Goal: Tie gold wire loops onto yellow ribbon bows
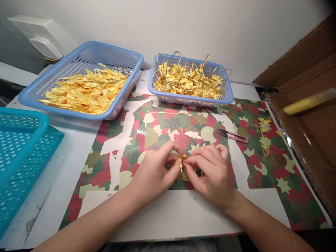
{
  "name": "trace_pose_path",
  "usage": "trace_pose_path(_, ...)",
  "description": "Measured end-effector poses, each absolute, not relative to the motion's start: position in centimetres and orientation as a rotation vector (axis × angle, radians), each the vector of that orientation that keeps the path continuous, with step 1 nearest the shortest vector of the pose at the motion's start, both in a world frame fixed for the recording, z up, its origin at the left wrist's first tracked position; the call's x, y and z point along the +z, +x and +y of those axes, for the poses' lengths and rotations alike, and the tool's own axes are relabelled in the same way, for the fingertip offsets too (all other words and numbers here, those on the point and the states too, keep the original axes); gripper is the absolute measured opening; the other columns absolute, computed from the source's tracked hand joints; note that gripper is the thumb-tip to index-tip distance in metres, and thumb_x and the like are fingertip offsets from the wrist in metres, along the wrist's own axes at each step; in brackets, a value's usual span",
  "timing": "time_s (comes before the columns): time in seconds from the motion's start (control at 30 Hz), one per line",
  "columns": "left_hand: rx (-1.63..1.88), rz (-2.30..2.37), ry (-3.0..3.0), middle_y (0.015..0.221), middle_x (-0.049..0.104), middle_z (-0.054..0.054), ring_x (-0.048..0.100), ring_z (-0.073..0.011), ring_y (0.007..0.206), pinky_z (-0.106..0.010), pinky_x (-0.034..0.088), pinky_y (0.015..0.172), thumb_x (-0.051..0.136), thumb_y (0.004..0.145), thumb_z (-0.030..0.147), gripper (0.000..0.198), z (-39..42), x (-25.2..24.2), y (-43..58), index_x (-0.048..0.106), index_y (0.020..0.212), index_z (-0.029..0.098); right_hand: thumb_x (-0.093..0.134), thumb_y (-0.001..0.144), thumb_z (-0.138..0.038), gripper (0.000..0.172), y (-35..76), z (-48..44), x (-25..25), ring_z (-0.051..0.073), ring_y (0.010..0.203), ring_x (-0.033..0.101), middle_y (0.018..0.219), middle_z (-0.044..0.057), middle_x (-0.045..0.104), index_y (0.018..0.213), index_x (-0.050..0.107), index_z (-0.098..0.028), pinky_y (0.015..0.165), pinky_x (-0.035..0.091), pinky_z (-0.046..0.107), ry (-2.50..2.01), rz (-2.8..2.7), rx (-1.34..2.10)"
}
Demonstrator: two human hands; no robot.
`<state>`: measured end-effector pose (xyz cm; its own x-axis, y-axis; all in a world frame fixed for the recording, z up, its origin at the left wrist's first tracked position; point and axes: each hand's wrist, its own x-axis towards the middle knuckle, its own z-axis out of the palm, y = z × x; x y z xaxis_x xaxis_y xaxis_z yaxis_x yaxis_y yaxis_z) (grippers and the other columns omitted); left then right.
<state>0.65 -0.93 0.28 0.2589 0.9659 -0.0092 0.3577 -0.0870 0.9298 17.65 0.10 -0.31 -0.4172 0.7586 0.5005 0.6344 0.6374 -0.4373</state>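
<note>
My left hand (156,168) and my right hand (211,170) meet low in the middle of the view, fingertips pinched together. Between them is a gold wire ring (181,168) with a small yellow-gold piece at its top; both hands grip it, and the fingers hide part of it. Just beyond my fingers, a loose thin cord (183,129) lies curled on the patterned sheet (157,140). Farther off, a straight gold wire (166,112) rests on the same sheet. Pink-handled thread snips (233,135) lie beyond my right hand.
A blue basket (110,114) of yellow petal-like pieces stands back left. Another blue basket (191,101) holds yellow pieces on gold wire loops. A teal basket (23,175) is at left. Yellow scraps (265,140) and a cardboard box (301,77) with a yellow tube (307,103) are right.
</note>
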Motion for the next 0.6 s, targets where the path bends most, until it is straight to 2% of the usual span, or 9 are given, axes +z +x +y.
trace_pose_path(0.1, 0.841, 1.283, 1.643, 0.052, 0.054, 0.009, 0.04, -0.008, 0.046, -0.018, 0.033, 0.047, 0.048, 0.087, 0.012, 0.011, -1.0, 0.4, 0.8, 0.045, 0.087, 0.022, 0.058, 0.086, -0.011, 0.015, 17.5, 0.0, -0.6, 0.014, 0.071, 0.053, 0.072, -0.001, 0.063, 0.073, 0.058, -0.018, 0.076, 0.028, 0.037, -1.09, -2.172, 0.237)
trace_pose_path(0.3, 0.863, 1.386, 1.864, 0.066, 0.067, 0.004, 0.058, -0.0102, 0.053, -0.02, 0.037, 0.051, 0.047, 0.088, 0.011, 0.011, -1.5, -0.3, 0.9, 0.047, 0.089, 0.022, 0.055, 0.087, -0.011, 0.016, 17.1, -0.1, -1.0, 0.015, 0.072, 0.051, 0.071, 0.0, 0.058, 0.074, 0.053, -0.018, 0.076, 0.027, 0.036, -1.163, -2.138, 0.27)
trace_pose_path(0.6, 0.783, 1.518, 2.007, 0.058, 0.065, 0.002, 0.056, -0.0127, 0.049, -0.023, 0.032, 0.048, 0.043, 0.087, 0.011, 0.014, -1.5, -1.1, 1.3, 0.052, 0.087, 0.021, 0.051, 0.088, -0.011, 0.017, 16.7, 0.0, -2.0, 0.015, 0.072, 0.048, 0.072, 0.0, 0.054, 0.073, 0.046, -0.018, 0.077, 0.027, 0.036, -1.218, -2.196, 0.214)
